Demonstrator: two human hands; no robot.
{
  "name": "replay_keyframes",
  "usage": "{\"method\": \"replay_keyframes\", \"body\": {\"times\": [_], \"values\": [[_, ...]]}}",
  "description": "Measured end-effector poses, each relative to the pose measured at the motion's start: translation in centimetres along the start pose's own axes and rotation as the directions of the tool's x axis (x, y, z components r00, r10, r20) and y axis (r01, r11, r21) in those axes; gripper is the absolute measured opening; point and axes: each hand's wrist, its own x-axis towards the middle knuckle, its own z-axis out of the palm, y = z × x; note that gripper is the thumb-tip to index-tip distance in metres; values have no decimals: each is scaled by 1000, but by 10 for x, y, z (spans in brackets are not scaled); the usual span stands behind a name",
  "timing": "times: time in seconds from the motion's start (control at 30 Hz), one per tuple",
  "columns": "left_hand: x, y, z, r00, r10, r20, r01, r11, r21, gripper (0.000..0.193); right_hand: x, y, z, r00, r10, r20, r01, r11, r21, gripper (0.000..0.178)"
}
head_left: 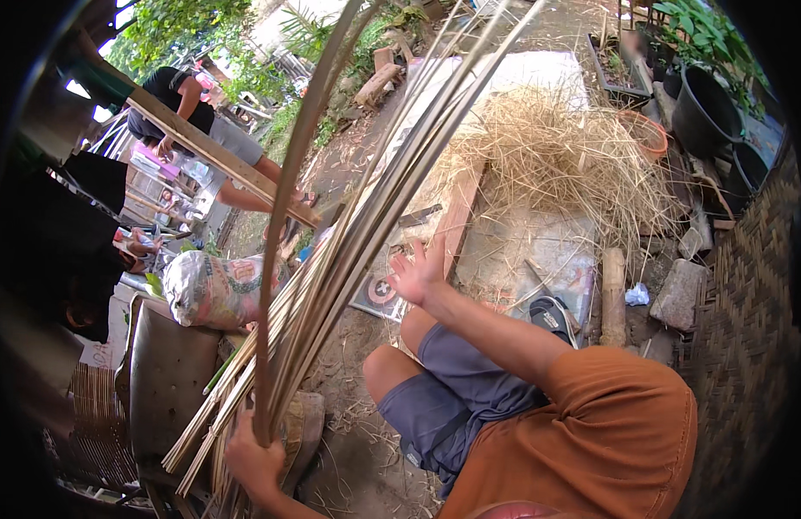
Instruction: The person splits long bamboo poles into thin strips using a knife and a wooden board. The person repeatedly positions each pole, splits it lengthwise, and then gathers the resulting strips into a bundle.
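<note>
My left hand (255,460) is closed round the lower end of a long brown bamboo strip (284,186), which rises steeply past the top of the picture. Beside it a thick bundle of long, thin bamboo strips (331,281) leans diagonally, its pale ends fanned out at the lower left. Just right of the bundle, my right hand (418,275) is raised with its fingers spread and holds nothing. Whether that hand's fingertips touch the nearest strips, I cannot tell. Between my hand and the far mat lies a dark flat piece (420,216).
Loose straw-like shavings (565,156) are heaped on a pale sheet (539,73) ahead. A stuffed sack (219,290) stands left, near a worn chair (167,372). Black buckets (708,108), a stone block (680,294) and a woven wall (751,303) line the right. Another person (193,121) bends at upper left.
</note>
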Motion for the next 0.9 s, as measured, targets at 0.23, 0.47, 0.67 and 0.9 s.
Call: {"method": "replay_keyframes", "body": {"times": [0.23, 0.47, 0.67, 0.9], "values": [[7, -4, 44, 992, 53, -114, -62, 995, -76, 48, 0, 30, 86, 801, 118, 586, -176, 984, 42, 77], [0, -1, 23, 977, -79, -199, 77, 997, -19, 47, -12, 52, 25, 894, 187, 406, -172, 982, -74, 82], [8, 16, 46, 960, -9, -279, 5, 1000, -14, 40, -15, 70, 103, 581, 274, 766, -387, 921, -36, 63], [10, 29, 4, 962, -71, -262, 73, 997, 0, 35, -63, 94, 65, 918, 284, 277, -243, 955, -172, 95]]}}
